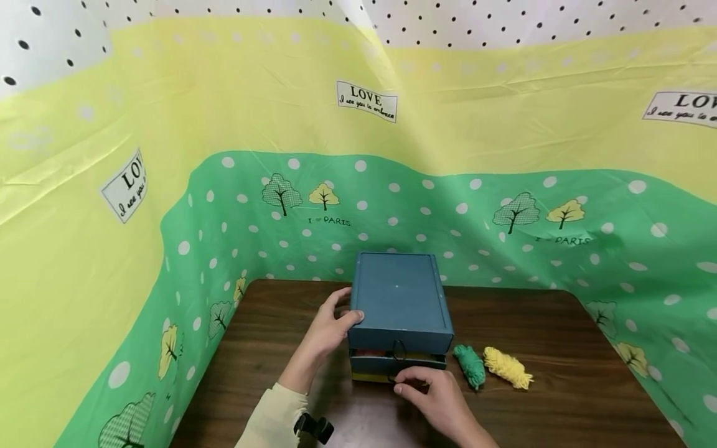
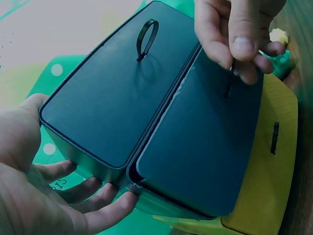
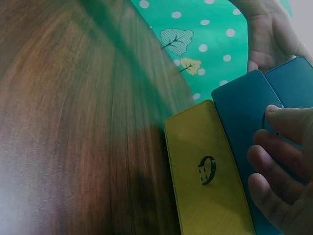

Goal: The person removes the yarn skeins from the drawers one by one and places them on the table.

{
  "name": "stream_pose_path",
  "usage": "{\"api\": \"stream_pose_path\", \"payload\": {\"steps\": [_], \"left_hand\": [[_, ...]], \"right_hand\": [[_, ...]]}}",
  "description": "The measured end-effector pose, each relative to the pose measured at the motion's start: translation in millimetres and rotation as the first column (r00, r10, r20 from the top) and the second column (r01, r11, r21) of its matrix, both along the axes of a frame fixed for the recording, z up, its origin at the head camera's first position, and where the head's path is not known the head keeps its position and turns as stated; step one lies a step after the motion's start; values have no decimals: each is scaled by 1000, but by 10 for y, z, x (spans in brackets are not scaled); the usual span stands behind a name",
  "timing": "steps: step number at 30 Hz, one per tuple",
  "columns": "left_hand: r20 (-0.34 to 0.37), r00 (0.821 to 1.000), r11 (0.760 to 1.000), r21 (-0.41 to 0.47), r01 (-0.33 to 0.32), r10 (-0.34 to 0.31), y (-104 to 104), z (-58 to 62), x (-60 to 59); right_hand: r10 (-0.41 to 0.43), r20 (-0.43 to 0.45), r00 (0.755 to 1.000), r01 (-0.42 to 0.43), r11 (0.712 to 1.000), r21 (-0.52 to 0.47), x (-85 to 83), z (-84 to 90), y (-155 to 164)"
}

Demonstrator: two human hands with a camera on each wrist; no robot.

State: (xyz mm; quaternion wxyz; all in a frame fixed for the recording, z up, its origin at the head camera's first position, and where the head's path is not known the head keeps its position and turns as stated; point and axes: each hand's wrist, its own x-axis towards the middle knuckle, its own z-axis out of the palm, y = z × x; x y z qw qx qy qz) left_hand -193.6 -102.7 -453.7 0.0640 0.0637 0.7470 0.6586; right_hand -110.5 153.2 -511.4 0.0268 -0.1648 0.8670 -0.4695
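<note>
A small blue drawer cabinet [image 1: 396, 292] stands on the table, with a blue top drawer [image 2: 112, 98], a blue middle drawer [image 2: 200, 142] and a yellow bottom drawer [image 2: 276, 181]. Each drawer front carries a black loop pull. The middle drawer is drawn out a little, and a bit of red shows in its gap. My right hand [image 1: 434, 395] pinches the middle drawer's loop pull [image 2: 229, 83] between thumb and fingertips. On the cabinet's left side rests my left hand [image 1: 327, 326], its thumb at the top edge and its fingers spread along the side wall.
A green yarn skein [image 1: 469, 366] and a yellow yarn skein [image 1: 506, 368] lie just right of the cabinet on the dark wooden table [image 1: 241, 367]. Behind and at the sides hangs a patterned green and yellow cloth [image 1: 269, 93].
</note>
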Motion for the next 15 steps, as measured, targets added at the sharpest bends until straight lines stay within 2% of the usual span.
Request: {"api": "stream_pose_path", "payload": {"steps": [10, 15], "left_hand": [[12, 1000, 999, 39, 13, -14, 7, 2, 15], [16, 1000, 999, 42, 17, -18, 8, 7, 20]], "right_hand": [[87, 46, 995, -86, 996, -31, 177, 0, 30], [140, 30, 990, -137, 987, -88, 259, -15, 59]]}}
